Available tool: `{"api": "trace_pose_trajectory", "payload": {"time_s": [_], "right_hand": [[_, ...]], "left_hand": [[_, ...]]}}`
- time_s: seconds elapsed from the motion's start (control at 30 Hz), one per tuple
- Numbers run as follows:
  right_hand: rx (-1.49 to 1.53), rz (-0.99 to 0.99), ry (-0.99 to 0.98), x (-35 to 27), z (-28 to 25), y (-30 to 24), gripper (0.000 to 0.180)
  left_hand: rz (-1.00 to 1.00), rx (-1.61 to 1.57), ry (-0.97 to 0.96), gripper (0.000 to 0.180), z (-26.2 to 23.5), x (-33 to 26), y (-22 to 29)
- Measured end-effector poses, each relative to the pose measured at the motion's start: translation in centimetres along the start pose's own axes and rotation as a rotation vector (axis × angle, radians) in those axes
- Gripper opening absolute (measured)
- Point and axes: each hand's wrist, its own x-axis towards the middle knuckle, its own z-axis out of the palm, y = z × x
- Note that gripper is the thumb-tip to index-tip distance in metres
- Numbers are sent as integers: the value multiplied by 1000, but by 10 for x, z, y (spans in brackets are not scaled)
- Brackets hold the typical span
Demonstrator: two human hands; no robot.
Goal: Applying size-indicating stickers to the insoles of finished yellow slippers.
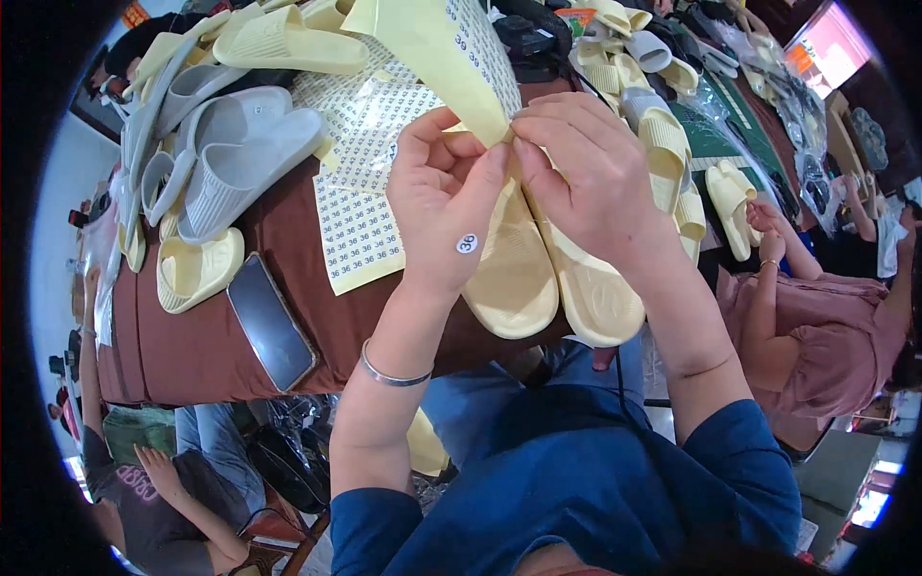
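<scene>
Left hand [444, 206] and right hand [581, 173] meet over the table edge, fingertips of both pinched shut on the lower edge of a yellow sticker sheet [437, 43] held up above 2 pale yellow slippers [552, 278]. 1 round white sticker [467, 244] sits on the left palm heel. Phone [271, 322] lies on the brown tablecloth [192, 346].

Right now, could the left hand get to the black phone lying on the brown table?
Probably yes. The phone lies bare on the table, just left of the left hand, with nothing on top. But that hand is pinching a yellow sticker sheet and would have to let go.
</scene>
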Motion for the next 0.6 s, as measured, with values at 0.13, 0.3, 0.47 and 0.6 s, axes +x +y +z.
{"api": "trace_pose_trajectory", "payload": {"time_s": [0.13,0.3,0.47,0.6], "right_hand": [[-10,-16,-7,-5,-2,-1,13],[-78,-35,-47,-8,-23,-1,16],[-143,-68,-156,-50,-71,-6,21],[-163,128,-434,-90,-100,-29,22]], "left_hand": [[-143,-61,-3,37,1,3,0],[-171,-43,-26,34,-3,6,-7],[-140,-11,-34,35,-8,7,-5],[-69,50,-64,34,-5,9,-8]]}}
